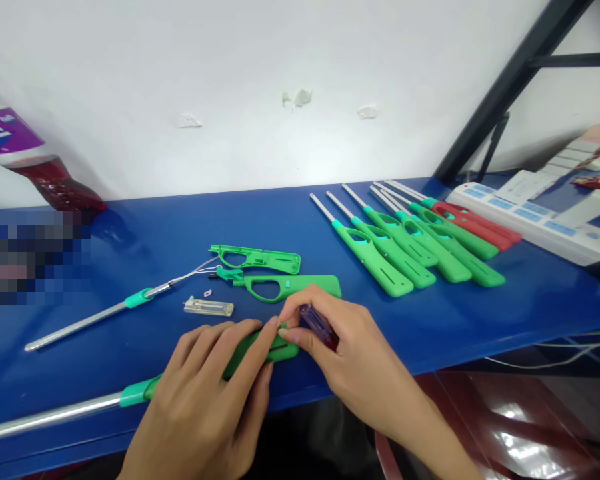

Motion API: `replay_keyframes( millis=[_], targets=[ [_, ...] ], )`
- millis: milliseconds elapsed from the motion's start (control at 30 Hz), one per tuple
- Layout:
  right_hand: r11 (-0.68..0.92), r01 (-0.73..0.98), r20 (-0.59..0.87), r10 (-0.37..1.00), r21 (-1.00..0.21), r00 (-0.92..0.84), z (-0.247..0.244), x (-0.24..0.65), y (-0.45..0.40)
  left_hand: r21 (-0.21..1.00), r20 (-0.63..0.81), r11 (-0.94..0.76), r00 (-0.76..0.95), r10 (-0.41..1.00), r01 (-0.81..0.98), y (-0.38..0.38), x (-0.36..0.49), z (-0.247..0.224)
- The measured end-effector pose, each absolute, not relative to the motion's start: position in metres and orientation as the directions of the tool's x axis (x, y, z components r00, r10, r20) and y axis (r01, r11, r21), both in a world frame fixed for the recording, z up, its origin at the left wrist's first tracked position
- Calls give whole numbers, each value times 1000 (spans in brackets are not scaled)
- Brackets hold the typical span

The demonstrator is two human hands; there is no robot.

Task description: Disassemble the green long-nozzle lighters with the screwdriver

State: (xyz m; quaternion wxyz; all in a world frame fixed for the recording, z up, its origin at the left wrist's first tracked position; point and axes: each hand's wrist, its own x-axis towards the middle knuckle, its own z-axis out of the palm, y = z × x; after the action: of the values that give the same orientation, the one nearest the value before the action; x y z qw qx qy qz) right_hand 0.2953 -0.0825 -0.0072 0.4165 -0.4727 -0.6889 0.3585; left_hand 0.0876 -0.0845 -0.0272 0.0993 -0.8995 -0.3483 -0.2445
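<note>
Pressure from the left hand [205,393], wrapped over a green lighter [287,353] near the blue table's [260,220] front edge, seemingly steadies it for the right hand [355,347], closed around a purple-handled tool [317,321]; casing pieces [307,285] lie just beyond, whole lighters [373,260] rightward.

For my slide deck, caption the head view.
Left hand holds a green lighter; right hand grips a purple-handled tool, an open casing lying beyond.

The one view, head-worn, looks forward and down from close above the left grip [203,390] and the right grip [355,347], facing over the bench [195,223] to the wall [240,53] beyond both, with floor [520,427] showing low to the right grip's right.
</note>
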Motion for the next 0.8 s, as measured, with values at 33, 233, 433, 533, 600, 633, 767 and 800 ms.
replay_keyframes(
  millis=[33,233,433,533,600,633,767,800],
  targets=[
    [298,358,236,950,-885,-206,-7,295,-82,-5,507,-739,639,579,674,-85,88,-27],
    [290,378,224,952,-879,-209,-8,294,-82,31,507,-752,638,580,659,-85,87,-27],
    [284,385,211,952,-878,-220,-8,294,-83,58,508,-758,635,583,650,-86,86,-27],
    [277,391,206,955,-877,-216,-7,293,-83,71,500,-759,636,588,647,-85,87,-27],
    [276,395,205,955,-877,-213,-7,293,-83,74,499,-759,635,590,646,-85,87,-27],
    [276,396,205,956,-876,-210,-7,293,-82,72,501,-758,634,590,648,-85,87,-27],
    [295,398,230,952,-869,-202,-10,293,-82,51,511,-759,636,578,649,-85,87,-27],
    [304,404,243,950,-863,-196,-10,293,-82,47,512,-759,637,577,650,-85,87,-27]
  ],
)
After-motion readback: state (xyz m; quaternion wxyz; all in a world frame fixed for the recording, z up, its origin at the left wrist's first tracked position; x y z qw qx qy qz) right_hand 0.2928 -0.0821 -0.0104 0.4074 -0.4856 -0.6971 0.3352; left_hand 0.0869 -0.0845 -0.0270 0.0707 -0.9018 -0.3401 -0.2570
